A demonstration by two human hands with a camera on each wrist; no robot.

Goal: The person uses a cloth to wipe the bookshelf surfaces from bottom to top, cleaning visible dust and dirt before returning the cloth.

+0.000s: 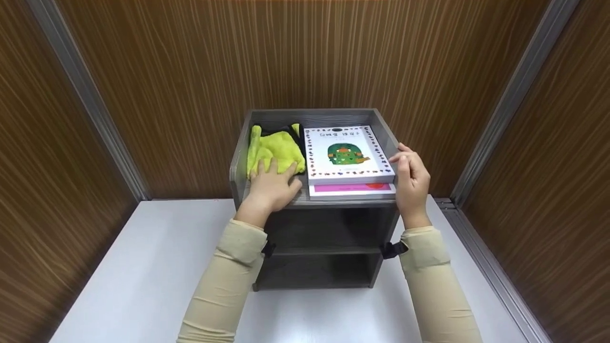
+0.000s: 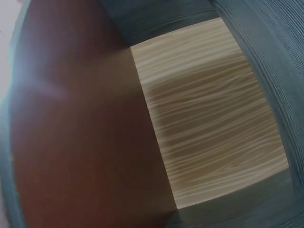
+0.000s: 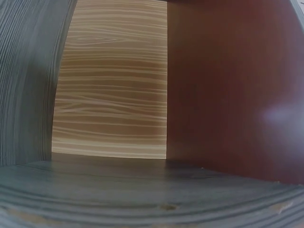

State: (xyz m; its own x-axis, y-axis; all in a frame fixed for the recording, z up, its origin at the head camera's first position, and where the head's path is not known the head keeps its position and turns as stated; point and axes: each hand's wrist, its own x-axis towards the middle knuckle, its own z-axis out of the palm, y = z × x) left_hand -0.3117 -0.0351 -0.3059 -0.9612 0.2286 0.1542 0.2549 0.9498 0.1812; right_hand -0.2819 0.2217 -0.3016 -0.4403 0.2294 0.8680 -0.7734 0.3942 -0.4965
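Note:
My left hand (image 1: 275, 190) rests with spread fingers on a fuzzy yellow-green cloth item (image 1: 279, 147) with black trim, in the left half of the top tray of a small grey wood-grain shelf unit (image 1: 314, 114). Beside the cloth lies a white book (image 1: 350, 157) with a green picture on its cover. It sits on another book (image 1: 352, 188) with a pink band. On the right, my right hand (image 1: 413, 178) holds the side wall of the unit, fingers curled at its rim close to the books. Neither wrist view shows a hand.
The unit stands on a white surface (image 1: 143, 257) against brown wood-grain panels (image 1: 310, 57). Under the tray are lower shelves (image 1: 317, 250). Both wrist views look into grey-edged compartments, with a tan wood-grain panel (image 2: 213, 114) and a reddish-brown surface (image 3: 213, 85).

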